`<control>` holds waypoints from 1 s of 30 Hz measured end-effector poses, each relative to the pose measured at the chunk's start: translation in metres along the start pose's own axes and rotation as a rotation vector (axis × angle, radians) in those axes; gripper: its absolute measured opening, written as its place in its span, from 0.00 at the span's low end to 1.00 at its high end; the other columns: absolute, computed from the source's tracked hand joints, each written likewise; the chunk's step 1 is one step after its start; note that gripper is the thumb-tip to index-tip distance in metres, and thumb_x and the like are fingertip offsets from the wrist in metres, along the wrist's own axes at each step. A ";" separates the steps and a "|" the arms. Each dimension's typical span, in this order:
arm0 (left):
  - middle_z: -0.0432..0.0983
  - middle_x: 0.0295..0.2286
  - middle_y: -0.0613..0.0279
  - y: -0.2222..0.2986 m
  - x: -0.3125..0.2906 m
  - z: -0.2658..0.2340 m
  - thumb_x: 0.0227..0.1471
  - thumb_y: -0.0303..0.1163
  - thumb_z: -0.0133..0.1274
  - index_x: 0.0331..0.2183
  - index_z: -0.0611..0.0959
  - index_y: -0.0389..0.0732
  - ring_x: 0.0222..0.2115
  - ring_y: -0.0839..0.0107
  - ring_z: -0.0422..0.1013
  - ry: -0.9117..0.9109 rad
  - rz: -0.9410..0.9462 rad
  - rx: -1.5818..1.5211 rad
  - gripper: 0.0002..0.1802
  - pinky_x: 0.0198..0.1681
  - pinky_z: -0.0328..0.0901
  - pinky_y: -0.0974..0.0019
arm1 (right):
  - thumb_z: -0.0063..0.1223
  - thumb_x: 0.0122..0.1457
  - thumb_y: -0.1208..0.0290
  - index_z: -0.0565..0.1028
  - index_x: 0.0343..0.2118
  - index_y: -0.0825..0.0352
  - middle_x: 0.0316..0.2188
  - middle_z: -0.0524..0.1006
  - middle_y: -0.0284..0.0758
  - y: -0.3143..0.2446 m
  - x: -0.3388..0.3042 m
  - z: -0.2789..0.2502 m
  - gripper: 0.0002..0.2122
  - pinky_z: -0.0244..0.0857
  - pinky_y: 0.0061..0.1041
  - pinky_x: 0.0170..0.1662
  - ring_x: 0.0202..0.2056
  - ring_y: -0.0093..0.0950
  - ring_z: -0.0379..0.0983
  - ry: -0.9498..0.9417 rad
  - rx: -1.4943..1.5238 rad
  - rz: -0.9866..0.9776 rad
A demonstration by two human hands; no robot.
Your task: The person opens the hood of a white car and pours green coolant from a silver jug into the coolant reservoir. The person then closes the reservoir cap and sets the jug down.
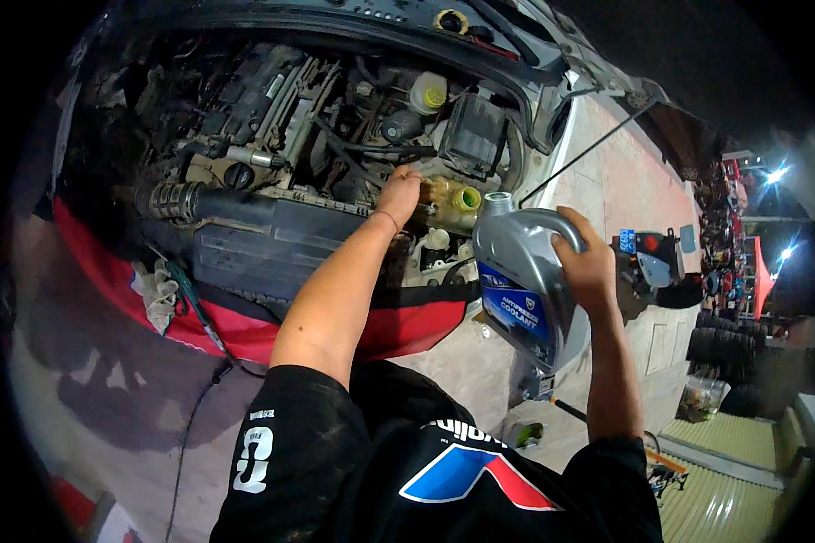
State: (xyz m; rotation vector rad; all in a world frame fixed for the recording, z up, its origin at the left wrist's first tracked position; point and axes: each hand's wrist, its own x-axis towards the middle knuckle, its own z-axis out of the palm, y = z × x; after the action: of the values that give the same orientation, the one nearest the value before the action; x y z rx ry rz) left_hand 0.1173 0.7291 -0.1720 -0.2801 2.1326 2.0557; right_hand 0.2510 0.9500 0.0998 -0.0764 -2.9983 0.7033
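My right hand (pixel 590 262) is wrapped round the handle of a large grey jug (pixel 525 258) of antifreeze coolant with a blue label. The jug stands nearly upright over the car's front corner, its mouth uncapped. Beside that mouth is a yellowed plastic coolant reservoir (pixel 439 201), whose open neck shows green inside and points toward the jug. My left hand (pixel 400 194) is closed at the reservoir's left end; some of its fingertips are hidden. No liquid is seen running between jug and reservoir.
Round my hands lies the engine bay, with a black air box (pixel 475 134) and a yellow-capped white reservoir (pixel 428 93). A thin prop rod (pixel 589 149) rises at right. Red cloth (pixel 407 321) covers the front edge, with a glove (pixel 158 294) and a corded tool (pixel 195 306) on it.
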 end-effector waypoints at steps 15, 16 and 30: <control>0.70 0.57 0.52 0.003 0.016 -0.021 0.58 0.34 0.46 0.62 0.67 0.38 0.60 0.59 0.64 -0.214 -0.212 -0.070 0.31 0.61 0.57 0.59 | 0.62 0.54 0.80 0.77 0.52 0.69 0.44 0.80 0.40 0.074 -0.239 0.025 0.20 0.70 0.26 0.44 0.39 0.27 0.76 0.328 0.119 0.217; 0.69 0.58 0.52 0.013 0.012 -0.023 0.54 0.30 0.47 0.63 0.66 0.38 0.60 0.59 0.63 -0.251 -0.211 -0.034 0.34 0.60 0.57 0.61 | 0.62 0.55 0.80 0.76 0.52 0.70 0.42 0.80 0.38 0.077 -0.241 0.029 0.20 0.70 0.24 0.40 0.34 0.23 0.75 0.320 0.067 0.143; 0.54 0.66 0.48 0.013 0.006 -0.028 0.49 0.13 0.42 0.68 0.55 0.41 0.53 0.55 0.73 -0.405 -0.126 0.189 0.44 0.41 0.73 0.63 | 0.61 0.53 0.81 0.77 0.51 0.64 0.39 0.80 0.43 0.050 -0.198 0.022 0.21 0.71 0.28 0.41 0.38 0.38 0.79 0.290 0.259 0.192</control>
State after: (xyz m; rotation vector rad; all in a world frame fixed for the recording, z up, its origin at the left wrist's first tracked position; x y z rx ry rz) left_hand 0.1085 0.7014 -0.1602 0.0275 1.9803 1.6577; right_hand 0.4484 0.9730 0.0478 -0.4187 -2.6241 0.9962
